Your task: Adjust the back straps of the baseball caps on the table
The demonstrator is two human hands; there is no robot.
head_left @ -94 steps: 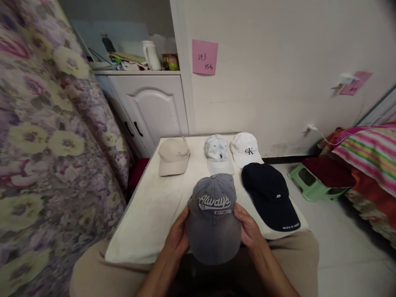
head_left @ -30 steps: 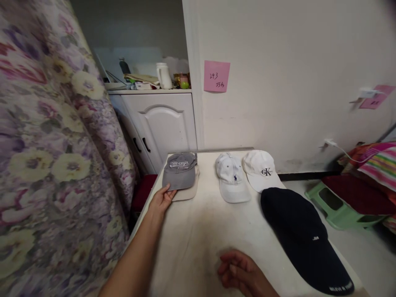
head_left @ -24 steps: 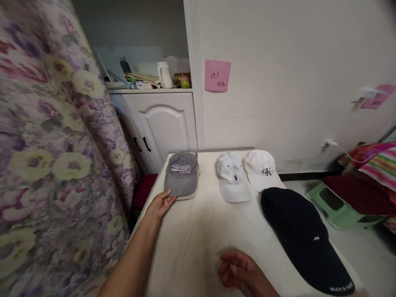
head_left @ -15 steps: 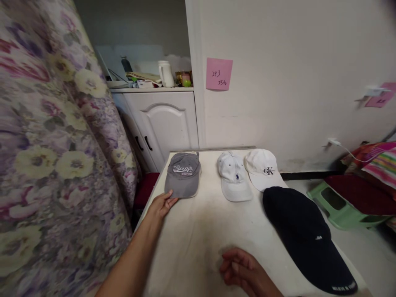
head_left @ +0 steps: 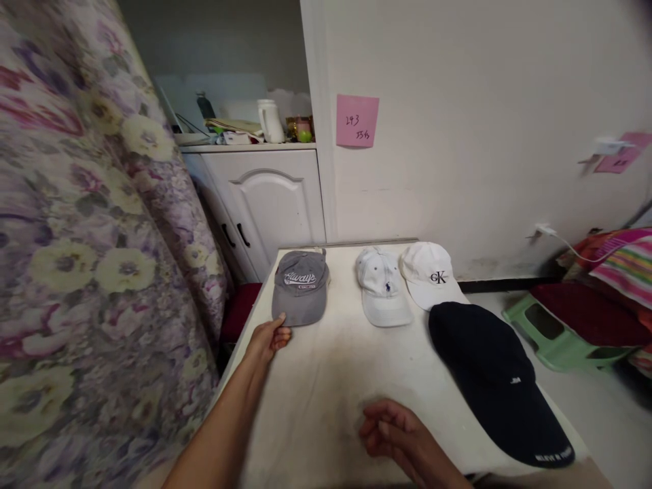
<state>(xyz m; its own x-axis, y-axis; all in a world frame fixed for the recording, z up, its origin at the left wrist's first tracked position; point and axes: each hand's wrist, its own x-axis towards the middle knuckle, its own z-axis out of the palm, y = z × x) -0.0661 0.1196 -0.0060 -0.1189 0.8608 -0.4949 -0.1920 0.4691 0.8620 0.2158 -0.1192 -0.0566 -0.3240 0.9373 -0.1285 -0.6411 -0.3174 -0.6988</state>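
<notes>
My left hand pinches the brim of a grey baseball cap marked "Always", thumb on top and fingers underneath. The cap lies at the far left of the cloth-covered table. Near the table's front, my right hand hovers with loosely curled fingers slightly apart and nothing in it. A pale baseball cap with a small blue logo sits at the back, beside a white cap lettered "CK". A large black cap lies along the right side, its brim towards me.
A floral curtain hangs close on the left. Behind the table stand a white cabinet and a wall with a pink note. A green stool is on the floor to the right.
The view has shifted slightly. My left hand still grips the grey cap's brim, and my right hand stays nearly where it was. The caps keep their places on the table.
</notes>
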